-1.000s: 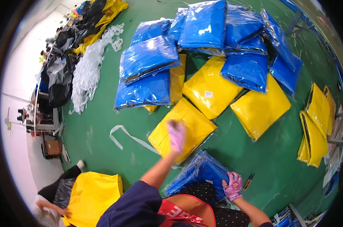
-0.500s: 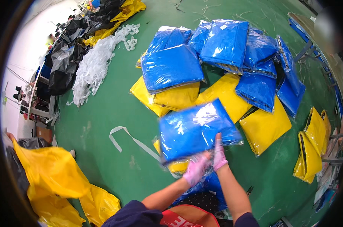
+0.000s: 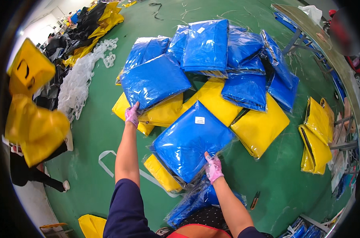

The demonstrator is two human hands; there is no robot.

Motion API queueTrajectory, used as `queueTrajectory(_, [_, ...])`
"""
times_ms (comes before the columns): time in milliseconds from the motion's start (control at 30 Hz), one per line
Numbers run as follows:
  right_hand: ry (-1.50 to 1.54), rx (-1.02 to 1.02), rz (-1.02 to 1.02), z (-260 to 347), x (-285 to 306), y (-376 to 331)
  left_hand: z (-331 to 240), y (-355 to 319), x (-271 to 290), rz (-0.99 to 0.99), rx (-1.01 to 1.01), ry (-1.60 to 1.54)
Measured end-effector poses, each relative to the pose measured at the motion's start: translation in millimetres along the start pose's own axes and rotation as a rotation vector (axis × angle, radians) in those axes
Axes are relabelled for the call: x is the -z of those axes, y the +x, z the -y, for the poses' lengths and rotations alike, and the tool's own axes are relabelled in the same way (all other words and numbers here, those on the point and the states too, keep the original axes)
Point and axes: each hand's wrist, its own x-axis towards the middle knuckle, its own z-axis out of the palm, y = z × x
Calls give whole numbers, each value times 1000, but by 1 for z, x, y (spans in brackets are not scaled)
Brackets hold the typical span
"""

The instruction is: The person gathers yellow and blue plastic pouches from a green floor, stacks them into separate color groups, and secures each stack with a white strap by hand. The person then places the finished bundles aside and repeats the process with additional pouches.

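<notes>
From the head view, I have the right hand [image 3: 214,168] just below the middle of the frame, its pink-gloved fingers closed on the near edge of a blue plastic-wrapped pack [image 3: 192,139]. That pack sits at the centre of the frame, tilted like a diamond, with its long axis running from lower left to upper right. It lies straight up-frame from the right hand's fingers and rests on yellow packs [image 3: 163,174] beneath it.

The left hand [image 3: 132,115] is left of centre, arm stretched up-frame. Its fingers lie against the lower left corner of a second blue pack [image 3: 154,80], where that pack overlaps a yellow pack [image 3: 161,113]. I cannot tell whether those fingers pinch the wrapping or only press on it. This second pack lies up and to the right of the left hand.

So the right hand is the nearer to the centre pack, and the left hand is well apart from it.

A heap of further blue packs [image 3: 227,51] fills the upper middle, on the green floor [image 3: 88,139]. At the bottom edge, another clear-wrapped blue pack [image 3: 195,200] is partly hidden behind the right forearm and my torso. A small dark tool [image 3: 255,200] lies on the floor at lower right, too small to identify. At the left rim a person in black holds yellow bags [image 3: 35,127], bent by the lens.
</notes>
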Motion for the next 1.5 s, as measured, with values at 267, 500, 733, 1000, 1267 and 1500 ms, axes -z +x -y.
queueTrajectory(267, [-679,732,-94,201,84,-58,-65,-147,7,212,-382,8])
queueTrajectory(500, [-531,856,-288,324,244,-152,-161,-238,-70,758,-526,109])
queueTrajectory(733, [-116,609,-316,246,272,-130,-9,-315,-275,1288,-393,365])
queueTrajectory(1000, [-581,579,-422,148,297,-1,91,-389,-259,1196,393,124])
queueTrajectory(1267, [-905,437,-488,171,275,25,106,-406,-243,1111,724,24])
queueTrajectory(1500, [-785,431,-389,239,217,-100,-20,-440,-222,1148,592,68])
